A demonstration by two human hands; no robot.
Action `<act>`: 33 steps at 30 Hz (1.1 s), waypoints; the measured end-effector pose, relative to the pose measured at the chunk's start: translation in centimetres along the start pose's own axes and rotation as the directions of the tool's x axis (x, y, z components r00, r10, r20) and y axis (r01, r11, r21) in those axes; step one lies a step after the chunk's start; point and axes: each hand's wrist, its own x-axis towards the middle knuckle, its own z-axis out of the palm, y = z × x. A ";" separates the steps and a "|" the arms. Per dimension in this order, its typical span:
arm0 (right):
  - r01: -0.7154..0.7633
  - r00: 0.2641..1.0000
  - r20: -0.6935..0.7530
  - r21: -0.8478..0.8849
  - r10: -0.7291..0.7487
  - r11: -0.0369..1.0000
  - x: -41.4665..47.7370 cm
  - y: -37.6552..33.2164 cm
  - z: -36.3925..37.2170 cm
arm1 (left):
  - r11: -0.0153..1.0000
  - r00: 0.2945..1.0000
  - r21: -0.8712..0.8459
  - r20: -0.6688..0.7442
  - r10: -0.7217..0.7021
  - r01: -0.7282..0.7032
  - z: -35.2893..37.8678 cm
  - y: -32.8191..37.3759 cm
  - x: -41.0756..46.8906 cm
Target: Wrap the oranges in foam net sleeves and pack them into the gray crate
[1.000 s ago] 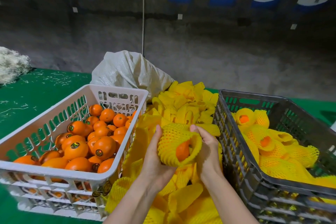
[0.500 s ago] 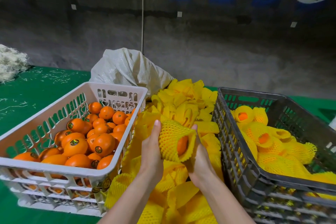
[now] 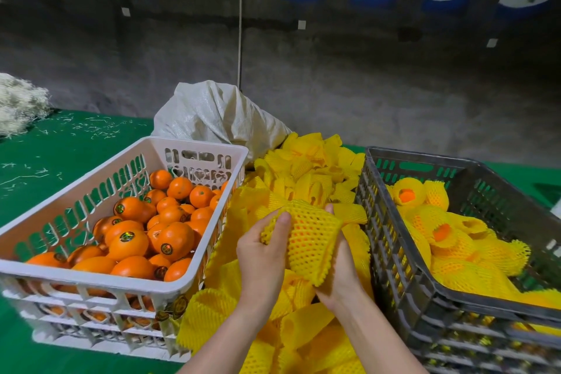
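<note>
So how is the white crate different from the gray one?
The white crate is pale and sits on the person's left; the gray crate is dark and sits on their right. The white crate holds bare oranges with stickers; the gray crate holds oranges wrapped in yellow foam net sleeves. Both are slotted plastic crates standing on the green table.
</note>
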 end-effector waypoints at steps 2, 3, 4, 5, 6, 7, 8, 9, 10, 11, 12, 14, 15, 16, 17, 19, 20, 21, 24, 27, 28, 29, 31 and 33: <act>0.040 0.998 -0.041 0.022 -0.039 0.999 0.3 0.6 0.0 | 0.968 0.988 0.202 -0.027 0.155 -0.147 -0.2 -0.6 0.3; 0.069 0.994 -0.084 0.036 -0.065 0.997 0.4 1.0 0.0 | 0.946 0.976 0.257 -0.034 0.214 -0.198 -0.2 -0.7 0.4; 0.100 0.987 -0.130 0.049 -0.093 0.994 0.4 1.4 -0.1 | 0.930 0.968 0.289 -0.029 0.248 -0.229 -0.3 -0.7 0.5; 0.126 0.978 -0.177 0.057 -0.114 0.990 0.5 1.6 -0.2 | 0.919 0.964 0.311 -0.027 0.263 -0.242 -0.2 -0.6 0.5; 0.144 0.967 -0.220 0.061 -0.128 0.988 0.6 1.8 -0.5 | 0.923 0.969 0.311 -0.032 0.246 -0.224 -0.1 -0.7 0.4; 0.153 0.958 -0.254 0.051 -0.135 0.987 0.7 1.8 -0.6 | 0.953 0.985 0.262 -0.039 0.169 -0.153 0.0 -0.6 0.4; 0.154 0.950 -0.278 0.029 -0.141 0.988 0.9 1.8 -0.8 | 0.987 0.999 0.160 -0.030 0.036 -0.030 0.1 -0.3 0.4; 0.140 0.944 -0.301 -0.003 -0.134 0.990 1.1 1.7 -0.9 | 0.992 0.993 0.034 0.011 -0.119 0.118 0.1 0.0 0.8; 0.121 0.938 -0.325 -0.027 -0.123 0.992 1.2 1.5 -1.1 | 0.965 0.965 -0.057 0.069 -0.252 0.256 -0.1 0.2 1.2; 0.099 0.936 -0.335 -0.030 -0.103 0.995 1.2 1.2 -1.1 | 0.930 0.930 -0.091 0.131 -0.344 0.357 -0.3 0.2 1.8; 0.077 0.946 -0.316 -0.003 -0.074 0.997 1.1 1.0 -1.1 | 0.899 0.897 -0.108 0.183 -0.402 0.424 -0.6 0.3 2.2; 0.022 0.963 -0.269 0.100 0.006 0.995 0.8 0.7 -1.1 | 0.851 0.858 -0.151 0.199 -0.473 0.504 -0.8 0.1 2.9; -0.011 0.966 -0.252 0.139 0.046 0.990 0.7 0.6 -1.0 | 0.835 0.849 -0.166 0.178 -0.497 0.524 -0.9 -0.1 3.1; -0.048 0.967 -0.240 0.161 0.086 0.986 0.6 0.5 -1.0 | 0.829 0.846 -0.177 0.157 -0.509 0.531 -1.0 -0.3 3.1; -0.076 0.967 -0.227 0.177 0.116 0.981 0.4 0.4 -0.9 | 0.828 0.849 -0.190 0.147 -0.508 0.528 -1.0 -0.5 3.1; -0.112 0.965 -0.210 0.208 0.156 0.972 0.1 0.4 -1.0 | 0.856 0.875 -0.183 0.143 -0.463 0.483 -1.0 -0.8 2.8; -0.129 0.965 -0.195 0.225 0.175 0.966 0.0 0.4 -0.9 | 0.885 0.895 -0.145 0.136 -0.426 0.443 -0.9 -0.8 2.5; -0.146 0.965 -0.176 0.247 0.192 0.958 -0.2 0.3 -0.8 | 0.920 0.920 -0.091 0.125 -0.370 0.382 -0.9 -0.8 2.3; -0.145 0.960 -0.184 0.316 0.211 0.938 -0.6 0.2 -0.8 | 0.987 0.987 0.110 0.098 -0.124 0.113 -0.8 -1.2 1.5; -0.114 0.964 -0.196 0.310 0.181 0.944 -0.6 0.4 -0.9 | 0.983 0.996 0.177 0.088 0.031 -0.046 -1.0 -1.9 0.8; -0.104 0.969 -0.185 0.297 0.164 0.949 -0.7 0.4 -0.8 | 0.979 0.995 0.192 0.092 0.044 -0.061 -1.0 -1.9 0.7; -0.085 0.975 -0.176 0.282 0.138 0.956 -0.7 0.5 -0.9 | 0.977 0.995 0.204 0.092 0.035 -0.054 -0.9 -1.9 0.8; -0.015 0.980 -0.190 0.198 0.053 0.980 -0.4 0.5 -1.2 | 0.976 0.993 0.201 0.075 -0.095 0.078 -0.7 -1.7 1.2; 0.075 0.971 -0.231 0.027 -0.067 0.997 0.0 0.6 -1.8 | 0.910 0.907 0.177 0.133 -0.398 0.374 -0.8 -1.0 1.9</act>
